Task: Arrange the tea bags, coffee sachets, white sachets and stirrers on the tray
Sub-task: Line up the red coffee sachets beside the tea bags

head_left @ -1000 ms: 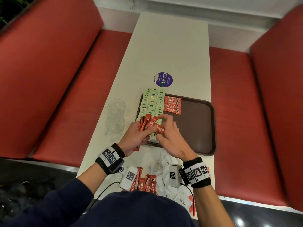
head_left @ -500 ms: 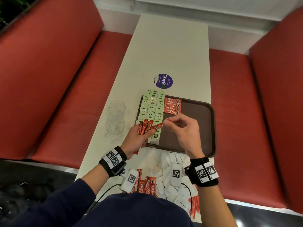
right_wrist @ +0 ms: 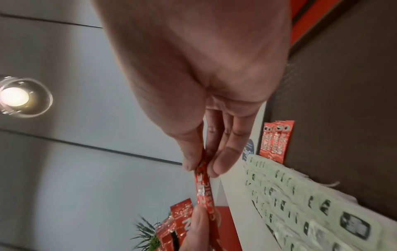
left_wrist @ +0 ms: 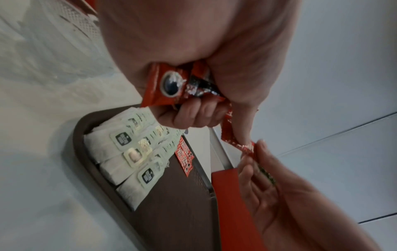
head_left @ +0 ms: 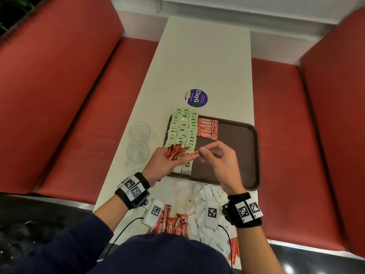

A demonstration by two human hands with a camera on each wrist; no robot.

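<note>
A brown tray (head_left: 237,155) carries three rows of green tea bags (head_left: 182,129) on its left side and a short stack of red coffee sachets (head_left: 207,128) beside them. My left hand (head_left: 167,161) grips a bundle of red coffee sachets (head_left: 174,152) (left_wrist: 171,88) above the tray's near left corner. My right hand (head_left: 215,157) pinches the end of one red coffee sachet (head_left: 195,155) (right_wrist: 203,188) whose other end is under my left thumb. Loose white sachets (head_left: 209,194), more coffee sachets (head_left: 171,224) and red stirrers (head_left: 234,248) lie on the table close to me.
Two clear glass cups (head_left: 139,143) stand left of the tray. A purple round sticker (head_left: 196,97) sits on the white table (head_left: 201,56) beyond the tray. Red bench seats (head_left: 79,115) flank the table on both sides. The tray's right half is bare.
My right hand has drawn one sachet out of the left hand's bundle and moved right over the tray. The left hand stays in place with the bundle.
</note>
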